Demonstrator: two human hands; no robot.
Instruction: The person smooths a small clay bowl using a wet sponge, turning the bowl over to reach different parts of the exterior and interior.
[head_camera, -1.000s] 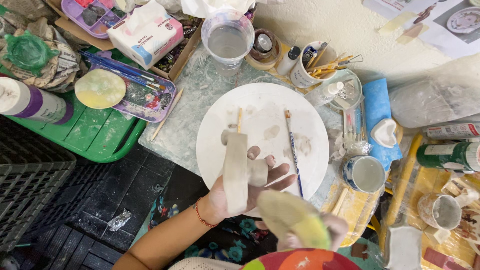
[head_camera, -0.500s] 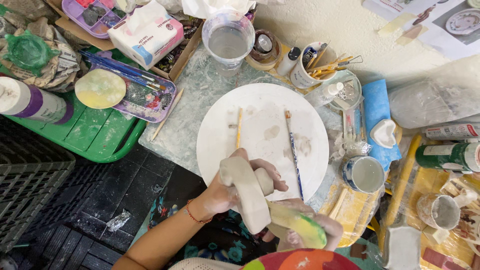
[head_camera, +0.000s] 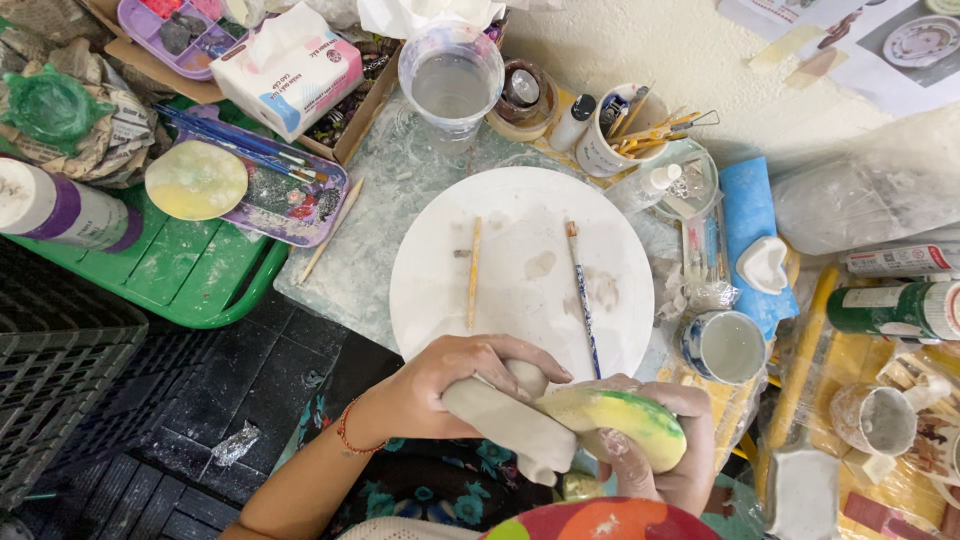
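Observation:
My left hand grips the pale, unpainted end of a long clay piece, low in the view just in front of the round white board. My right hand cups the other end, which is painted yellow and green. The piece lies roughly level between both hands, over my lap. On the board rest a thin wooden stick and a blue-handled brush, both untouched.
A water cup and a mug of brushes stand behind the board. Left are a green tray, a purple paint palette, a tissue box. Right are a blue-rimmed cup, a blue sponge, paint bottles.
The clay piece went from standing upright over the board's near edge to lying level, lower and closer to me. My right hand came up under its painted end.

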